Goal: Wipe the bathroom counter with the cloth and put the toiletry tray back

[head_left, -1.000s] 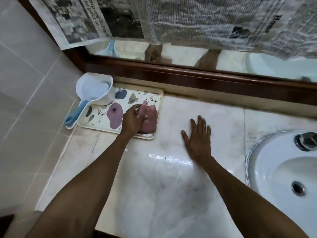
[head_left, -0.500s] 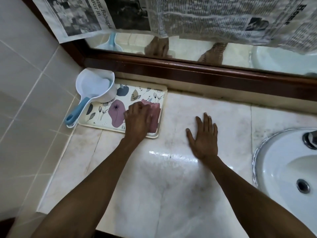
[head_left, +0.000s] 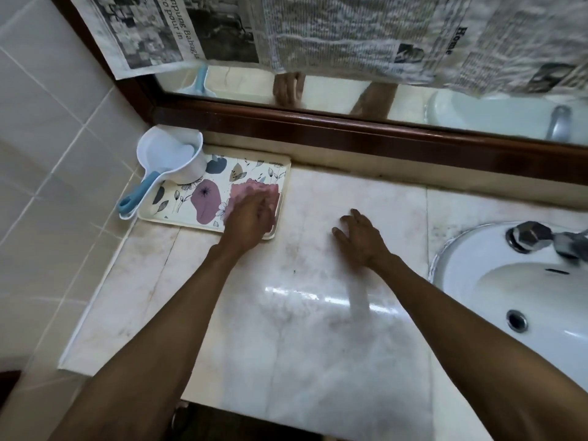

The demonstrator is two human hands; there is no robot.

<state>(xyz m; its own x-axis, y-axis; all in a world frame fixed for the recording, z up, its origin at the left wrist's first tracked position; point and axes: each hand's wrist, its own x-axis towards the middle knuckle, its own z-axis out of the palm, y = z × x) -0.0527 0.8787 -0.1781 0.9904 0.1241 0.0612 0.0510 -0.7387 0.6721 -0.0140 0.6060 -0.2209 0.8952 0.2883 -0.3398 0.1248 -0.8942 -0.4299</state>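
**Cloth pressed onto the tray in the corner**

The pink cloth (head_left: 254, 194) lies on the right end of the floral tray (head_left: 191, 198), and the left hand (head_left: 249, 221) rests on top of it, fingers curled over the fabric and pressing it down rather than lifting it. That looks to me like a hand either wiping the tray's surface or parking the cloth there; I cannot say which. The tray sits in the far left corner of the marble counter (head_left: 318, 329), close against the tiled wall and the strip below the mirror frame (head_left: 350, 135), which reads as its home spot.

Apart from the cloth, the tray carries one thing: a white water dipper (head_left: 173, 157) with a blue handle, standing on its back left corner with the handle jutting out over the tray's edge. The dipper seems to hold nothing, though its bottom is pale and hard to read.

The right hand (head_left: 359, 237) is open and holds nothing, hovering or lightly touching the bare counter between tray and sink (head_left: 509, 297), probably as a brace. The sink bowl looks dry and holds nothing. Newspaper (head_left: 350, 33) hangs over the mirror above.
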